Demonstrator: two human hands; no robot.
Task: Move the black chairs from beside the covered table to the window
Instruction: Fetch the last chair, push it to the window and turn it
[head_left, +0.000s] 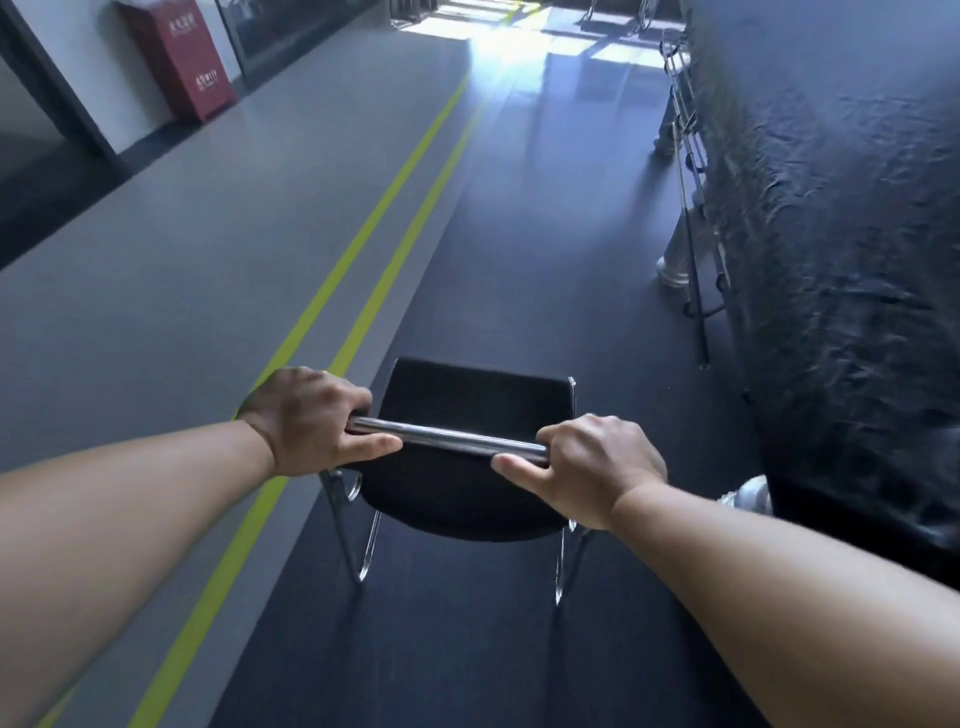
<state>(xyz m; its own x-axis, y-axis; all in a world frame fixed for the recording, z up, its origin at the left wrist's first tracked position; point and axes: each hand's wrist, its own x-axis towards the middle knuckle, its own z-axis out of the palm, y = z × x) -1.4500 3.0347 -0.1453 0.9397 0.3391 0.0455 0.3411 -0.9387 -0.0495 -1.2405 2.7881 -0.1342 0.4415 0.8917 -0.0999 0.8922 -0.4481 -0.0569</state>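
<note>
Two forearms reach in from the near edge, bare from the edge of view to the wrists. The left hand (306, 421) and right hand (592, 467) are bare as well, broad-backed, knuckles plain. Near the right, a pale rounded shape (745, 496) may be the person's shoe; it is too blurred to tell.

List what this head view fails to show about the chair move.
In the head view:
- The window: beyond the top edge; only glare on the floor shows.
- Bar ends of the black chair: covered by the left hand and right hand.
- Top of the covered table: under the cloth, cropped by the right edge.
- Lettering on the red box: too small and blurred to read.
</note>
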